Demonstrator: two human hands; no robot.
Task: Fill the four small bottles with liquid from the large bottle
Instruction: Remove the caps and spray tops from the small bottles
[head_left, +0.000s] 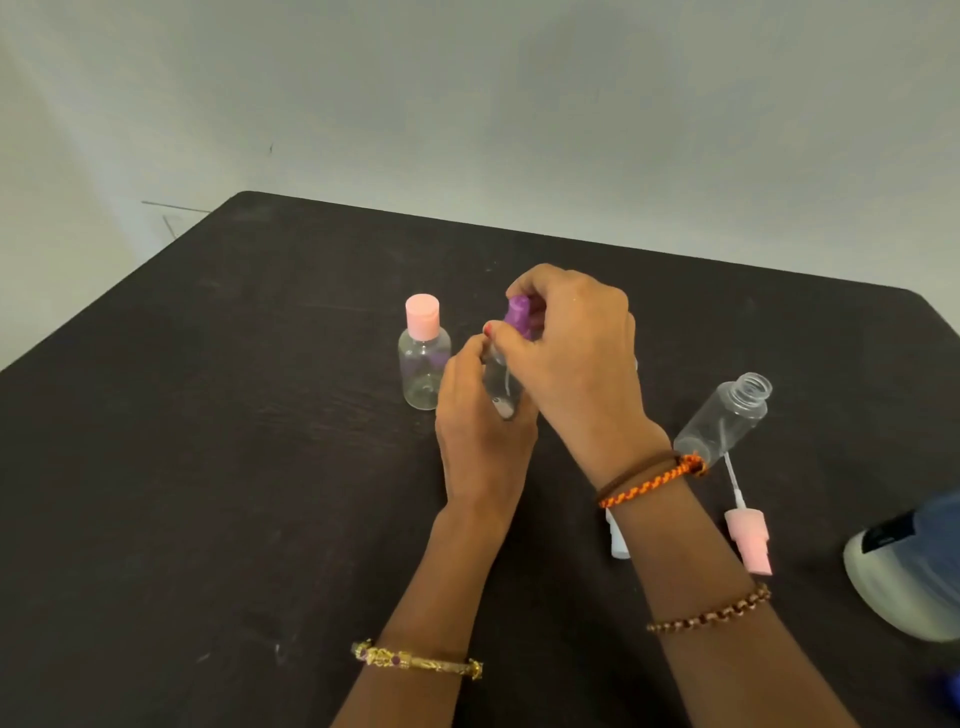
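My left hand (480, 415) wraps the body of a small clear bottle (501, 387) held a little above the black table (208, 467). My right hand (566, 353) grips that bottle's purple cap (519, 314) from above. To the left stands a small clear bottle with a pink cap (423, 358), upright and closed. At the right a small clear bottle (727, 415) stands open, with no cap, tilted in the wide view. Its pink spray pump with tube (748, 535) lies on the table in front of it. The large bottle (909, 571) sits at the right edge, partly cut off.
A small white object (618, 540) lies on the table, mostly hidden under my right forearm. A blue thing (948, 686) shows at the bottom right corner. A pale wall rises behind the table's far edge.
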